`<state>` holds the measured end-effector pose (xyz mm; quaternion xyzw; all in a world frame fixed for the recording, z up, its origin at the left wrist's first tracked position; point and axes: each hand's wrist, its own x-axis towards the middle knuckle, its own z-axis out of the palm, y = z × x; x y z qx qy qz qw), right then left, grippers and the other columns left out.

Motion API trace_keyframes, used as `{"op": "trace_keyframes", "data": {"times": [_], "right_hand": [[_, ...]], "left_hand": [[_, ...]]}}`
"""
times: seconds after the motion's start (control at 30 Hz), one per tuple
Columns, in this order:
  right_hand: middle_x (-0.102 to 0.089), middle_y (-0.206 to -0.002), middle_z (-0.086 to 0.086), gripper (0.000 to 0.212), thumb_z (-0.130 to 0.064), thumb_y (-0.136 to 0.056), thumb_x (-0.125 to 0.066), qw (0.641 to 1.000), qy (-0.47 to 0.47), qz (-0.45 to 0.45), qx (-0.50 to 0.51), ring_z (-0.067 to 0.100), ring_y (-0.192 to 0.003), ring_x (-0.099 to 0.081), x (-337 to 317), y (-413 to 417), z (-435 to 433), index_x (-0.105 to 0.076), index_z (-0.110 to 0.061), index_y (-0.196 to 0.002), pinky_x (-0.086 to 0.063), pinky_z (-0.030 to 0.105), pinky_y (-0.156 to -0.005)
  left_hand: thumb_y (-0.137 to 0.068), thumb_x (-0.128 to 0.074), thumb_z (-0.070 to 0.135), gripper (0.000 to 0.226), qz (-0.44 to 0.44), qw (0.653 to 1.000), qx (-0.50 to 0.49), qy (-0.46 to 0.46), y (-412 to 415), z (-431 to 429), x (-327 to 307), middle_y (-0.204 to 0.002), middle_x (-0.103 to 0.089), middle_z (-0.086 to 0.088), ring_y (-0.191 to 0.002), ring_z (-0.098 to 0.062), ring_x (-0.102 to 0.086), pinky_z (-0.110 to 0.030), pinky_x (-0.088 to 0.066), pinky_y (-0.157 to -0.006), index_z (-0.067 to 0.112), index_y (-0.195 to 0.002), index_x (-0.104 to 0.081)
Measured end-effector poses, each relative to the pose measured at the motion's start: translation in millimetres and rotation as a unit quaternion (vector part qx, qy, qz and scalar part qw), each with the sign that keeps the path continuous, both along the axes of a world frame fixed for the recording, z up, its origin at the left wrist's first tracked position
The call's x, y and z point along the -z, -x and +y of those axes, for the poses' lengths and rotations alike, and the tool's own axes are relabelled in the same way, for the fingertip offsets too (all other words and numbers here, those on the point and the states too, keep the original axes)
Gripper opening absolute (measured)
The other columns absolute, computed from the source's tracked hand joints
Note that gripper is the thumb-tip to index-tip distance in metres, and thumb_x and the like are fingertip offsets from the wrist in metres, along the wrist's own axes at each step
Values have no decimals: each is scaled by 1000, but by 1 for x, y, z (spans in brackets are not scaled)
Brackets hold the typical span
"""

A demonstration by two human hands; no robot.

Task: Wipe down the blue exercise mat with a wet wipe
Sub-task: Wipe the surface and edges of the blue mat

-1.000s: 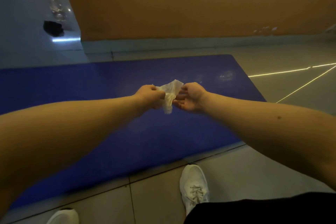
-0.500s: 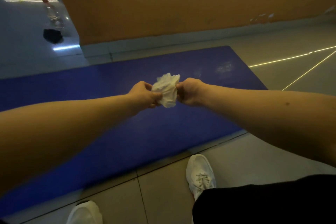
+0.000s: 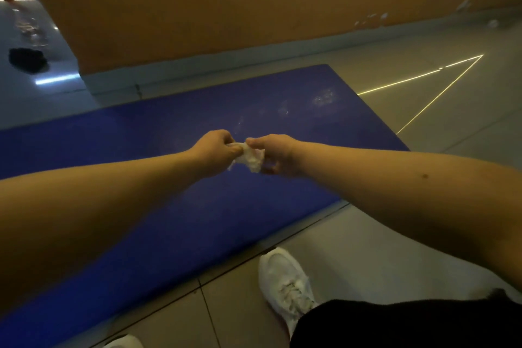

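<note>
The blue exercise mat lies flat on the tiled floor and runs from the lower left to the upper right. Pale smudges mark its far right end. Above the middle of the mat, both arms reach forward. My left hand pinches one end of a crumpled white wet wipe. My right hand grips its other end. The wipe is bunched small between the two hands and hangs clear of the mat.
An orange wall with a pale skirting stands just behind the mat. My white shoes stand on the grey tiles at the mat's near edge. A dark object lies on the floor at far left.
The wipe has been squeezed from a loose fluffy bunch into a tighter, smaller wad between the hands. The view has tilted a little, so the mat sits more diagonally.
</note>
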<state>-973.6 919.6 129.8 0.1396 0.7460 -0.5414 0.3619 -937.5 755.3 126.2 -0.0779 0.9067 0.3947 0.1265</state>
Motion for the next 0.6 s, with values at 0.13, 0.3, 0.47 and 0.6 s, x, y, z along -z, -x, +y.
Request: {"op": "trace_keyframes", "data": {"times": [0.13,0.3,0.47,0.6], "right_hand": [[-69,-109,11,13,-13,-93,-70,995,-25,44,-91,21,-100,-67,8,5,4,-68,-7,-105,-57,26,-73],[-71,-113,13,17,-12,-99,-62,991,98,-69,-62,22,-99,-71,37,16,9,-64,-7,-115,-60,30,-78],[-68,-119,19,24,-1,-98,-58,966,210,-151,27,31,-109,-70,98,7,24,-63,-3,-122,-60,42,-90],[-71,-104,18,11,-5,-94,-69,992,53,-76,87,27,-87,-75,152,-14,32,-67,-4,-105,-62,32,-69]], "left_hand": [[-94,-63,25,15,-33,999,-12,-26,1,-7,16,-92,-69,-12,-87,-26,-69,-43,-60,-78,12,-100,-60],[-95,-62,23,11,-67,997,-29,-13,9,-11,50,-91,-70,-11,-87,-26,-68,-39,-58,-74,14,-100,-60],[-93,-64,23,11,-82,993,-83,-33,17,12,99,-86,-65,-8,-78,-23,-63,-36,-54,-66,14,-92,-58],[-89,-65,28,16,-109,991,-69,26,8,28,140,-82,-63,-5,-72,-22,-60,-35,-49,-59,20,-80,-54]]}}
